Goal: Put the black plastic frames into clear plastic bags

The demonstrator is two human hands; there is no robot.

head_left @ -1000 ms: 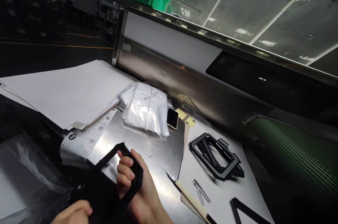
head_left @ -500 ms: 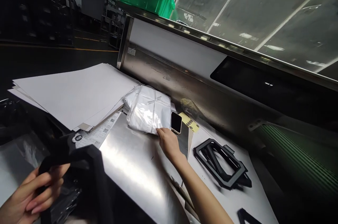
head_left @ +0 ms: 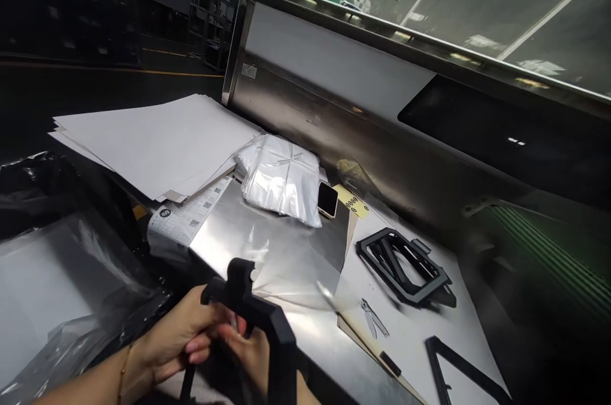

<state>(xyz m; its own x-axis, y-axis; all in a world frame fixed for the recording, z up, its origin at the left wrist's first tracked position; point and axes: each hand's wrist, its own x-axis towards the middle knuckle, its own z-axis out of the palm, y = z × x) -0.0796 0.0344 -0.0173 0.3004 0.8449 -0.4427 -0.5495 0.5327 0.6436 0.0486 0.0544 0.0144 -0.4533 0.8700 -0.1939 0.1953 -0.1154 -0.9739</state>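
Note:
My left hand [head_left: 174, 336] grips the top corner of a black plastic frame [head_left: 270, 328], which stands upright at the table's near edge. My right hand [head_left: 252, 354] is curled just behind the frame, partly hidden by it. A thin clear bag [head_left: 296, 274] stretches from that hand over the steel table [head_left: 229, 233] toward a tied pack of clear bags [head_left: 281, 179] at the back wall.
A phone [head_left: 327, 199] and a yellow label [head_left: 352, 205] lie beside the pack. To the right are stacked black frames [head_left: 405, 265], small nippers [head_left: 375, 319], a knife [head_left: 370, 344] and another frame [head_left: 458, 370]. White sheets [head_left: 157, 144] lie at the left.
My right hand has come back from the pack of bags to the frame, drawing a clear bag with it. My left hand has brought the frame from the left to the middle.

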